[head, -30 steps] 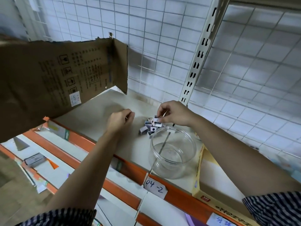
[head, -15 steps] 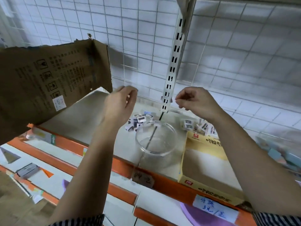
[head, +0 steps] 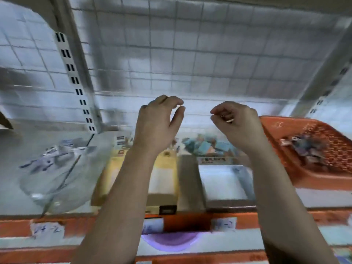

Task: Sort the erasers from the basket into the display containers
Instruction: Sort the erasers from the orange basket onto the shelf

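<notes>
Left hand (head: 158, 126) loosely curled, empty; right hand (head: 236, 122) curled, contents unclear; risk: hurried reach into far-right orange basket (head: 274, 122) may spill erasers (head: 306, 147) onto shelf (head: 17, 147).

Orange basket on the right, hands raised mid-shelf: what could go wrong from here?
1. The yellow box and the clear box stand side by side, so an eraser could land in the wrong one.
2. The glass bowl sits near the front edge of the shelf; the left hand or its forearm might knock it.
3. Something pale shows among the right hand's curled fingers; blur hides what. If an eraser, it could slip.
</notes>
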Motion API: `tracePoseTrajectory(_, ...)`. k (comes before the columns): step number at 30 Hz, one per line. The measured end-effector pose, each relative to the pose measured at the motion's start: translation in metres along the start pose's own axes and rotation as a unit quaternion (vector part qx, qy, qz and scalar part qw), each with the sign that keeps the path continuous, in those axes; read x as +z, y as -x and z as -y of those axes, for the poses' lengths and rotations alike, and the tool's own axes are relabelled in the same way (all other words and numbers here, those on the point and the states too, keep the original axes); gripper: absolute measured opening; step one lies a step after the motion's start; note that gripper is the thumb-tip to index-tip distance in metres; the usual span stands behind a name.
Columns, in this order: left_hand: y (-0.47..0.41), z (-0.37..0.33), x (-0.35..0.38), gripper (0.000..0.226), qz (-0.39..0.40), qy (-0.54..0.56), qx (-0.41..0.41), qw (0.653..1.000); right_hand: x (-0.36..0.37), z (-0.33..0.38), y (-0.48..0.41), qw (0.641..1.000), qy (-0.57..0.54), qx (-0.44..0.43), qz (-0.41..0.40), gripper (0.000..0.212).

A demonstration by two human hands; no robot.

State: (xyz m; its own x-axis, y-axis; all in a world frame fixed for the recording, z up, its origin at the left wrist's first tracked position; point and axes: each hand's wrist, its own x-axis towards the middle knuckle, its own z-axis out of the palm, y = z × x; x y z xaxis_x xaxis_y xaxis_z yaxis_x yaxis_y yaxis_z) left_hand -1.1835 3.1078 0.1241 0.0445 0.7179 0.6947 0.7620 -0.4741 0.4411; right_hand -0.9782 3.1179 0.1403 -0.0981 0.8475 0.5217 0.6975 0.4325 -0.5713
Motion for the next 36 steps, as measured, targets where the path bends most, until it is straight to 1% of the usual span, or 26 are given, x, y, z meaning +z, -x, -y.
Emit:
tracePoseTrajectory(4,-0.016,-0.06,0.061,0.031,0.051,0.038,0.018,0.998,-0.06,-0.055,0.006,0.999,0.027,0.012,-0.034,0.008)
tracePoseTrajectory(6,-0.022,-0.085,0.09,0.03,0.073,0.059,0.022,0.995,-0.091,-0.081,0.01,0.998,0.04,0.019,-0.039,0.008)
tracePoseTrajectory(9,-0.03,-0.118,0.127,0.021,0.1,0.107,0.016,0.989,-0.134,-0.119,0.012,0.997,0.076,0.019,-0.022,0.008)
tracePoseTrajectory(12,-0.038,-0.146,0.162,0.017,0.129,0.128,0.022,0.983,-0.169,-0.158,0.009,0.993,0.115,0.022,-0.008,0.01)
tracePoseTrajectory(16,-0.049,-0.17,0.204,0.017,0.16,0.132,0.027,0.978,-0.197,-0.208,-0.003,0.983,0.164,0.06,0.06,0.011)
tracePoseTrajectory(20,-0.062,-0.187,0.237,0.014,0.177,0.118,0.033,0.977,-0.205,-0.249,-0.015,0.964,0.211,0.069,0.148,0.014)
tracePoseTrajectory(23,-0.07,-0.197,0.254,0.015,0.195,0.095,0.038,0.976,-0.197,-0.271,-0.023,0.936,0.265,0.061,0.222,0.021)
tracePoseTrajectory(26,-0.075,-0.201,0.264,0.017,0.212,0.079,0.04,0.973,-0.184,-0.287,-0.028,0.906,0.321,0.064,0.267,0.023)
tracePoseTrajectory(28,-0.078,-0.201,0.269,0.017,0.217,0.081,0.036,0.972,-0.176,-0.297,-0.029,0.892,0.337,0.08,0.29,0.022)
tracePoseTrajectory(30,-0.08,-0.199,0.272,0.017,0.216,0.085,0.032,0.972,-0.168,-0.306,-0.029,0.889,0.342,0.079,0.295,0.022)
tracePoseTrajectory(34,-0.083,-0.194,0.275,0.017,0.228,0.08,0.028,0.97,-0.161,-0.315,-0.028,0.902,0.328,0.068,0.272,0.042)
tracePoseTrajectory(36,-0.084,-0.19,0.278,0.017,0.234,0.081,0.021,0.969,-0.159,-0.317,-0.028,0.902,0.331,0.059,0.269,0.046)
